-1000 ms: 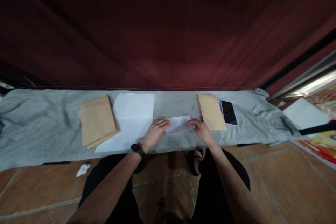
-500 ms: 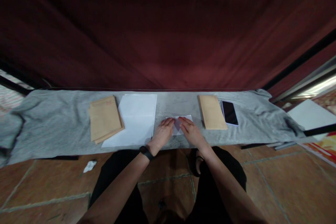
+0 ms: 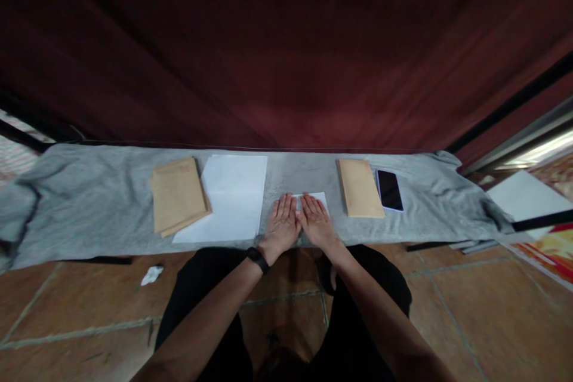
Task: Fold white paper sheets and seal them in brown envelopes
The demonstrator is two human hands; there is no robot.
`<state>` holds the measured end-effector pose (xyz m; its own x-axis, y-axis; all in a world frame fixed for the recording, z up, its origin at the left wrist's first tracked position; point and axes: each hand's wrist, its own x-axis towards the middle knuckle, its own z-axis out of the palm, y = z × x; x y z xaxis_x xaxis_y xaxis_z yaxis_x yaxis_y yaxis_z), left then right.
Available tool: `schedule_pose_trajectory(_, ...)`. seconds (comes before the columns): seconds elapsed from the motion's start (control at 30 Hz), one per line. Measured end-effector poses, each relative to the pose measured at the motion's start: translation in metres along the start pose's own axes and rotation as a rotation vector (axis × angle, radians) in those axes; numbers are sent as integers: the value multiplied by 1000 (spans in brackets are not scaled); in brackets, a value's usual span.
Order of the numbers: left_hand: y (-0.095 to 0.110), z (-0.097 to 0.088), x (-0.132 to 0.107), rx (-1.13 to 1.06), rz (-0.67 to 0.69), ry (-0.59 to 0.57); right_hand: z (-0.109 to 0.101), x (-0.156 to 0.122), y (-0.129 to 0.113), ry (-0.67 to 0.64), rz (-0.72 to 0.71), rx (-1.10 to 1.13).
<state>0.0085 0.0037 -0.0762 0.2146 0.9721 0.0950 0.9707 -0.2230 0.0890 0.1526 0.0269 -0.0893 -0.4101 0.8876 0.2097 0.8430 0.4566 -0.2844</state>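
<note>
A small folded white paper point(image 3: 319, 198) lies on the grey cloth point(image 3: 89, 203) that covers a long low table. My left hand point(image 3: 282, 224) and my right hand point(image 3: 316, 222) lie side by side, flat on that paper, fingers stretched out and pointing away from me. Only the paper's far right corner shows past my fingers. A black band sits on my left wrist. Just left of my hands is a stack of white sheets point(image 3: 233, 194).
A pile of brown envelopes point(image 3: 176, 194) lies left of the white sheets. One brown envelope point(image 3: 359, 187) and a dark phone point(image 3: 389, 189) lie to the right. A dark red curtain hangs behind. White paper rests at far right; a crumpled scrap point(image 3: 151, 274) lies on the tiled floor.
My hands slid inward from the paper's two ends and now press flat on it, side by side. The paper looks smaller, folded. The view shifted slightly.
</note>
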Motion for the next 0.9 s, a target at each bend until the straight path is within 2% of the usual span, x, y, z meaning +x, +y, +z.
schedule_pose_trajectory(0.27, -9, -2, -5, -12, -48, -11, 0, -6, 10, 61, 37, -91)
schedule_pose_trajectory(0.77, -18, 4, -16, 25, -102, 63, 1, -15, 29, 158, 70, -208)
schedule_pose_trajectory(0.9, -19, -1, -22, 45, -142, 82, 3, -17, 31, 185, 60, -230)
